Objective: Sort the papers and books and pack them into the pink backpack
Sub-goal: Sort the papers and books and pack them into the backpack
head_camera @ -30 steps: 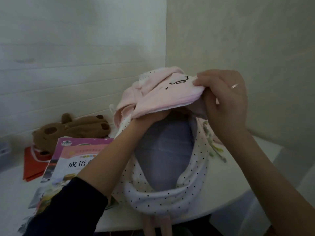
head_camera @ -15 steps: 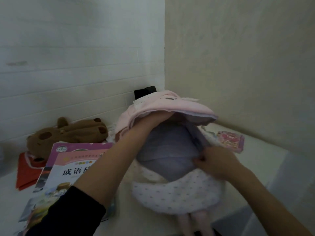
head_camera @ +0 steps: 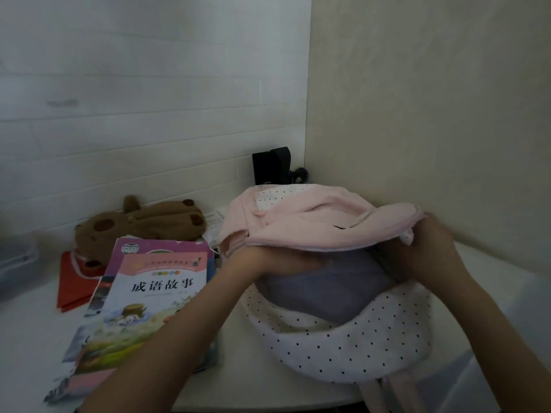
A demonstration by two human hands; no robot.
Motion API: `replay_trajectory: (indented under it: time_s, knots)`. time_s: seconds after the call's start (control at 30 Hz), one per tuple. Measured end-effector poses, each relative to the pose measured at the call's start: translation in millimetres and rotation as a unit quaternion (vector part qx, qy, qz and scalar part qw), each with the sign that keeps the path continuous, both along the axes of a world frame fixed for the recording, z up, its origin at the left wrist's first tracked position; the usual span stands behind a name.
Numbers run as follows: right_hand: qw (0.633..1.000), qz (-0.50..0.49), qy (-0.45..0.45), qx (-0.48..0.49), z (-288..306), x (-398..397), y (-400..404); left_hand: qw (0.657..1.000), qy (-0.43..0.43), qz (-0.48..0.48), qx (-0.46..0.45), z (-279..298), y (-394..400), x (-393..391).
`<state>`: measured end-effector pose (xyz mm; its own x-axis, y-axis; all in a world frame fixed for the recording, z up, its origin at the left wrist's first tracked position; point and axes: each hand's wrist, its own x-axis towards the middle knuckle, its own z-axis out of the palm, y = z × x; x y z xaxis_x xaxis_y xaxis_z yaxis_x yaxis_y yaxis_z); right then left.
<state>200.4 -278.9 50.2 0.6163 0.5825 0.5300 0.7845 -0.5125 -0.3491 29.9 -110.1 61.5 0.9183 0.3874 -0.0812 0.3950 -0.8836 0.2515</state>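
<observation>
Head view: my right hand (head_camera: 429,251) pinches the pink backpack (head_camera: 343,347) flap; left hand (head_camera: 277,260) fingers hidden inside; books (head_camera: 149,299) go next.

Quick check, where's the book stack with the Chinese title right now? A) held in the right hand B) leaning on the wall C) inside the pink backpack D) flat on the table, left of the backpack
D: the book stack lies flat on the white table, left of the pink backpack, partly under the left forearm.

left hand (head_camera: 280,260) reaches forward, right hand (head_camera: 429,248) curled, gripping.
</observation>
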Motion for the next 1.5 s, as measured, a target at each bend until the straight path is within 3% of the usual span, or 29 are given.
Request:
replay_trajectory:
  time_s: [0.1,0.17,0.23,0.3,0.37,0.43,0.47,0.57,0.63,0.7,0.77,0.87,0.97,1.1,1.2,1.33,1.4,1.5]
  knots:
    - [0.997,-0.033,0.032,-0.065,2.2,-6.1,2.8,0.990,0.068,-0.121,-0.004,-4.8,-23.0,-26.0]
    - [0.989,-0.078,0.083,-0.093,1.2,-13.1,-3.8,0.984,0.054,-0.141,-0.095,-21.1,-30.6,-50.4]
    - [0.989,-0.058,0.131,-0.022,3.0,-26.5,-15.9,0.971,-0.047,-0.117,-0.205,-32.0,-24.1,-69.5]
    - [0.980,-0.059,0.134,0.132,17.1,-43.5,-22.3,0.933,-0.159,-0.015,-0.322,-30.5,-8.4,-84.4]
    - [0.964,-0.073,0.104,0.233,34.3,-66.4,-16.1,0.893,-0.237,0.099,-0.370,-29.8,12.0,-96.4]
    - [0.964,0.034,0.091,0.249,40.4,-98.7,5.5,0.883,-0.285,0.196,-0.318,-31.6,33.0,-107.4]
    - [0.957,0.120,0.135,0.226,38.7,-116.6,21.1,0.880,-0.307,0.233,-0.277,-33.4,43.7,-113.8]
    - [0.869,0.333,0.362,0.053,17.0,-166.8,81.8,0.863,-0.354,0.331,-0.141,-41.7,77.5,-142.8]
    - [0.844,0.367,0.385,-0.072,-10.9,-185.2,121.9,0.872,-0.286,0.397,-0.029,-53.8,105.4,-169.5]
    - [0.833,0.372,0.397,-0.096,-36.2,-196.3,151.3,0.869,-0.198,0.451,-0.033,-67.2,125.5,-195.9]
    - [0.829,0.340,0.438,-0.069,-55.2,-205.8,167.4,0.854,-0.245,0.433,-0.153,-78.7,136.0,-213.2]
    - [0.859,0.292,0.419,-0.002,-72.1,-214.8,177.1,0.811,-0.365,0.357,-0.287,-88.7,146.5,-222.1]
    - [0.835,0.282,0.470,0.046,-78.8,-216.5,177.2,0.775,-0.337,0.337,-0.416,-86.4,150.8,-217.7]
    - [0.810,0.274,0.510,0.093,-89.1,-215.0,175.0,0.800,-0.372,0.273,-0.383,-91.0,148.6,-208.7]
    - [0.797,0.258,0.535,0.111,-83.1,-209.4,176.0,0.776,-0.449,0.266,-0.354,-81.3,138.9,-212.7]
    - [0.804,0.279,0.507,0.136,-46.1,-198.1,184.4,0.742,-0.558,0.201,-0.313,-45.7,127.2,-221.9]
    - [0.789,0.346,0.483,0.158,-29.2,-190.2,189.9,0.739,-0.585,0.167,-0.288,-27.5,121.7,-227.1]
    - [0.805,0.392,0.421,0.144,-20.1,-184.2,184.5,0.752,-0.583,0.139,-0.275,-24.8,114.8,-231.7]
